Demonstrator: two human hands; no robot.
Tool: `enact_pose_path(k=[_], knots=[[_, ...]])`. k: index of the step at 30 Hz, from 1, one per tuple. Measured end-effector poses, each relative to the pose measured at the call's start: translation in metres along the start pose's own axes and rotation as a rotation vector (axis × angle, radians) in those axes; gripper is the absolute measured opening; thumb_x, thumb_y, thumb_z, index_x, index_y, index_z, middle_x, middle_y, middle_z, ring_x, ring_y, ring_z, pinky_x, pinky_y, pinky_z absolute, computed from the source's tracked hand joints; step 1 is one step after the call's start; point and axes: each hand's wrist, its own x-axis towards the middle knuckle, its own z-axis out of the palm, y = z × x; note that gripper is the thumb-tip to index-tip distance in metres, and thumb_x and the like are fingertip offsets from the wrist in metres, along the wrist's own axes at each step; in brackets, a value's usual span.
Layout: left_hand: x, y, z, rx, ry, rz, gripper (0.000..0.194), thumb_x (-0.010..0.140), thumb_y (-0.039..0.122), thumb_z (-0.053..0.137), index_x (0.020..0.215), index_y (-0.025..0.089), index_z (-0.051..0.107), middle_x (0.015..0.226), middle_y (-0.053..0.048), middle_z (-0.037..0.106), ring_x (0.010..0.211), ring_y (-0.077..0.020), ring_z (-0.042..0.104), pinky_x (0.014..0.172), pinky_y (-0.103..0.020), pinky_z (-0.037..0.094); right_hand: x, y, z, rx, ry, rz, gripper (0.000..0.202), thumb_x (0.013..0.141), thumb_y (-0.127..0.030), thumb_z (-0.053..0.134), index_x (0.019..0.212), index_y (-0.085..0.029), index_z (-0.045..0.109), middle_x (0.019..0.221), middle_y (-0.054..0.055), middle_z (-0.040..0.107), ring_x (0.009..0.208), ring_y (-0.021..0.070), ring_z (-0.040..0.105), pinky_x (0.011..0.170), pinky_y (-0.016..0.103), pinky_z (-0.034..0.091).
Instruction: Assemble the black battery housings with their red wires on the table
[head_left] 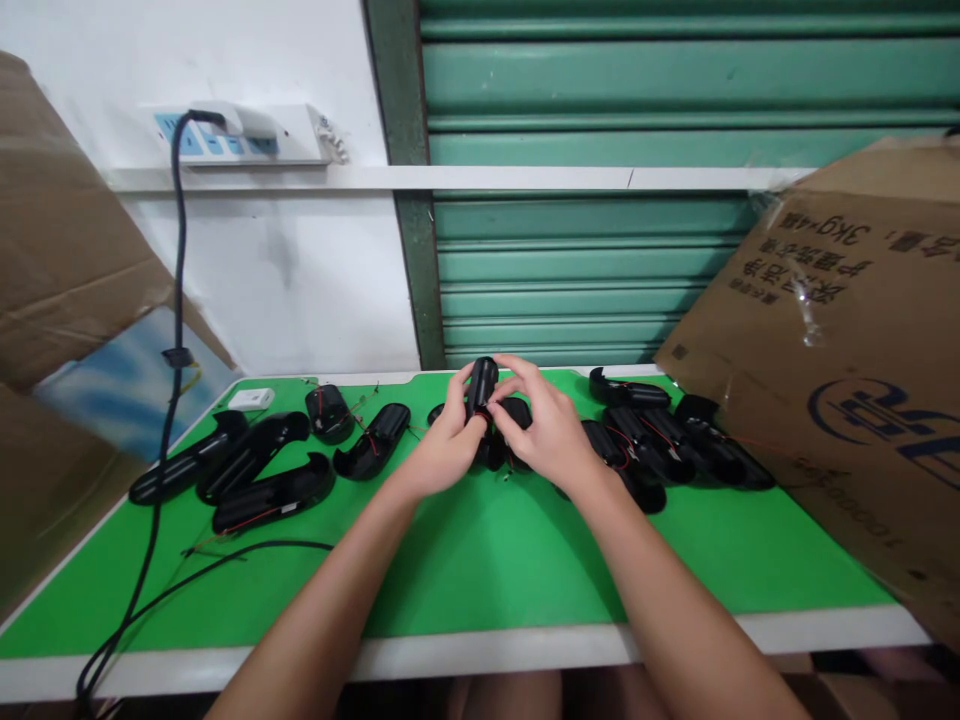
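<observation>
in the middle of the frame, the left hand and right hand both grasp one black plastic shell, standing upright between their fingers.

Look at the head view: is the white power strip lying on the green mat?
No, the white power strip sits on the wall ledge above the green mat.

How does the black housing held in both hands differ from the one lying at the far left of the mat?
The held housing stands nearly upright, lifted off the green mat between the left hand and right hand; the far-left housing lies flat, untouched. The held one looks shorter, seen end-on, and the far-left one shows its full length. Both are black, curved plastic shells.
</observation>
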Motion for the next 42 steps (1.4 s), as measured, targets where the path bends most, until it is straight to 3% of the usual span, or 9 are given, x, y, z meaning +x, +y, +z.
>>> enact_pose_path(k=[8,14,24,42], knots=[[0.001,0.003,-0.001,-0.065,-0.010,-0.063,0.066,0.094,0.023,0.042,0.154,0.016,0.016,0.148,-0.014,0.049,0.138,-0.0243,0.047,0.119,-0.042,0.037,-0.001,-0.003,0.001,0.007,0.017,0.111,0.055,0.091,-0.021,0.063,0.142,-0.027,0.045,0.099,0.002,0.077,0.100,0.0240,0.075,0.088,0.037,0.057],[0.001,0.001,0.000,-0.070,-0.015,-0.074,0.067,0.094,0.025,0.044,0.154,0.015,0.016,0.150,-0.015,0.047,0.135,-0.0244,0.049,0.118,-0.042,0.037,-0.001,-0.004,-0.003,-0.028,-0.028,0.066,0.051,0.090,-0.020,0.064,0.138,-0.027,0.048,0.097,0.001,0.078,0.097,0.0237,0.075,0.091,0.038,0.055],[0.000,0.004,0.000,-0.059,-0.007,-0.081,0.066,0.095,0.022,0.041,0.155,0.015,0.014,0.148,-0.014,0.048,0.131,-0.0220,0.051,0.115,-0.039,0.040,-0.001,-0.005,-0.001,0.032,0.037,0.156,0.054,0.089,-0.023,0.066,0.139,-0.028,0.045,0.097,0.000,0.079,0.101,0.0228,0.076,0.088,0.035,0.056],[0.000,0.000,0.002,-0.073,0.021,-0.086,0.064,0.094,0.025,0.046,0.151,0.015,0.020,0.138,-0.013,0.053,0.122,-0.0226,0.054,0.109,-0.038,0.044,-0.003,-0.002,0.007,0.075,0.069,0.167,0.041,0.089,-0.025,0.065,0.126,-0.026,0.047,0.094,0.002,0.078,0.095,0.0228,0.077,0.088,0.038,0.058]])
